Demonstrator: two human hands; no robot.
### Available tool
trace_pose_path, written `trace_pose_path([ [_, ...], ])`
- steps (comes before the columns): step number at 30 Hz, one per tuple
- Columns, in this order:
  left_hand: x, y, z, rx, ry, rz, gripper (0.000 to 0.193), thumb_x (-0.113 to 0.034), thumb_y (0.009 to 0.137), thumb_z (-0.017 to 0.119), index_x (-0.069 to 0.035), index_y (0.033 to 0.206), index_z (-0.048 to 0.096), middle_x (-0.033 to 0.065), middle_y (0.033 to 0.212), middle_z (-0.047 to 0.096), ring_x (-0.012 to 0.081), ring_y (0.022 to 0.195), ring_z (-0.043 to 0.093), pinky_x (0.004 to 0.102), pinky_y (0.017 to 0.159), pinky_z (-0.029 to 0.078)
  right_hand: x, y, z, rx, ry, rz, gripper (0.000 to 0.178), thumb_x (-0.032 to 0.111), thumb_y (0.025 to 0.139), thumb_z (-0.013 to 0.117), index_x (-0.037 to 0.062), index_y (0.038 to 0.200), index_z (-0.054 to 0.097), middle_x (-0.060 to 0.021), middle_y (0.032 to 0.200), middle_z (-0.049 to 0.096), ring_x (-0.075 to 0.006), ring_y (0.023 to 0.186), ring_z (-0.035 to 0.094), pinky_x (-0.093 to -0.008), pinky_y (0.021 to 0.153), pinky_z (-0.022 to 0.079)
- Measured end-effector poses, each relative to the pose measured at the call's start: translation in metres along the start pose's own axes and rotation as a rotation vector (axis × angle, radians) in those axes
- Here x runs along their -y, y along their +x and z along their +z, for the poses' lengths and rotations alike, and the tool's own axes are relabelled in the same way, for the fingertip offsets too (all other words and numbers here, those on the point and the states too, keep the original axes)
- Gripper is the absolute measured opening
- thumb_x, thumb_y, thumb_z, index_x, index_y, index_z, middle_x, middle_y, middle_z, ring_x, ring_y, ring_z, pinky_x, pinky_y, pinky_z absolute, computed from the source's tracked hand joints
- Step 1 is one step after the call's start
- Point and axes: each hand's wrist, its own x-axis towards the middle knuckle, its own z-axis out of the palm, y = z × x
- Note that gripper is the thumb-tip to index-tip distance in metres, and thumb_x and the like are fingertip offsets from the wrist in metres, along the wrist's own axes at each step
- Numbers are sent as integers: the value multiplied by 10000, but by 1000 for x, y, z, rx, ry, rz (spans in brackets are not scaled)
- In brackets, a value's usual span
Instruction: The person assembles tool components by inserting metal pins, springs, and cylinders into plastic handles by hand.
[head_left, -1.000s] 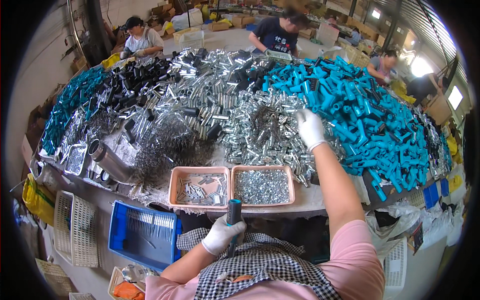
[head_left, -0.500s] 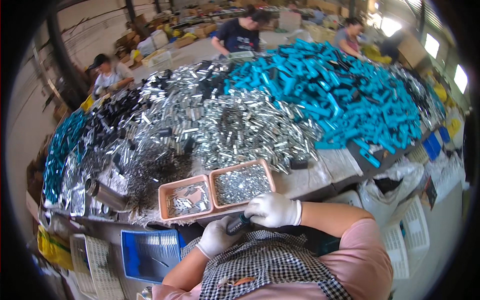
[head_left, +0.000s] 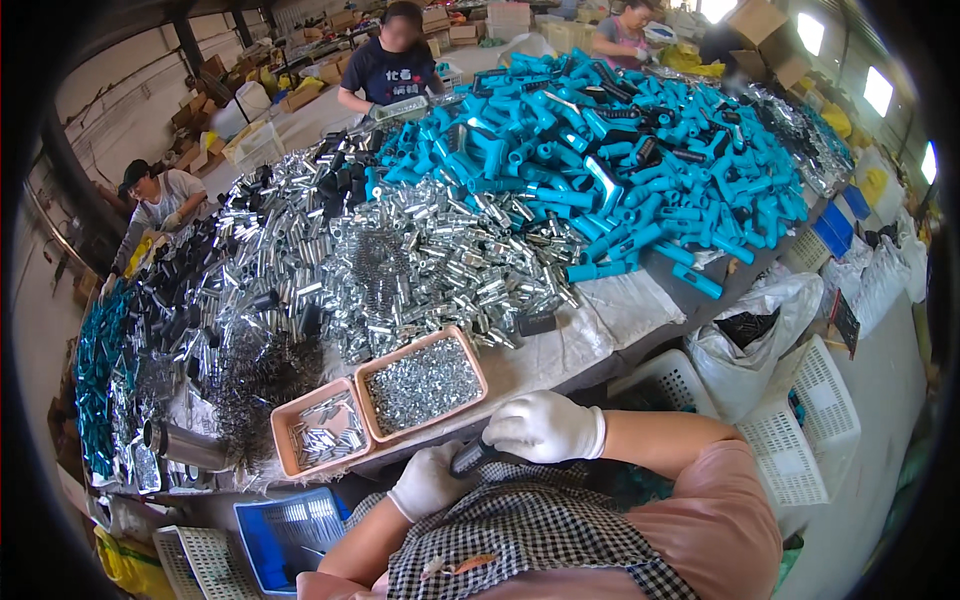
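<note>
White gloves cover both my hands, which meet in front of my checked apron. My left hand [head_left: 430, 482] is closed around a dark grip-shaped part [head_left: 470, 459], black or dark grey and tilted. At its upper end, the fingers of my right hand [head_left: 543, 427] are pressed together; the glove hides what lies under them. Just beyond are two pink trays at the table's near edge. The left tray [head_left: 283, 437] holds loose metal pins, and the right tray [head_left: 479, 366] is filled with small shiny metal pieces.
Teal plastic handles [head_left: 620, 190] heap at the back right, beside silvery metal parts [head_left: 450, 260]. A metal cylinder [head_left: 188, 445] lies left of the trays. Below the table are a blue bin [head_left: 270, 540] and white crates [head_left: 790, 460]. Three co-workers, including a person [head_left: 395, 70], are across the table.
The view has swung, so the table and trays sit farther left. My hands remain together on the dark part; the teal bit by my right fingertips no longer shows.
</note>
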Motion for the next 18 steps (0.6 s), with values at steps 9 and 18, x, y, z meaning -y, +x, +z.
trace_pose_path([
  [9, 16, 17, -1, -91, -243, -5, 289, -208, 781, 776, -41, 998, 684, 80, 804, 682, 151, 700, 634, 317, 690, 520, -139, 44, -141, 136, -743, 448, 657, 146, 783, 696, 128, 1406, 488, -195, 1232, 590, -364, 1079, 580, -455, 939, 487],
  [18, -4, 7, 7, -156, -645, -73, 282, -103, 813, 802, -22, 1062, 698, 44, 909, 707, 119, 811, 612, 291, 772, 520, -321, 21, -264, 593, -1667, 720, 421, 379, 964, 521, 204, 1333, 626, -70, 1591, 321, -332, 1473, 266, -595, 1193, 158],
])
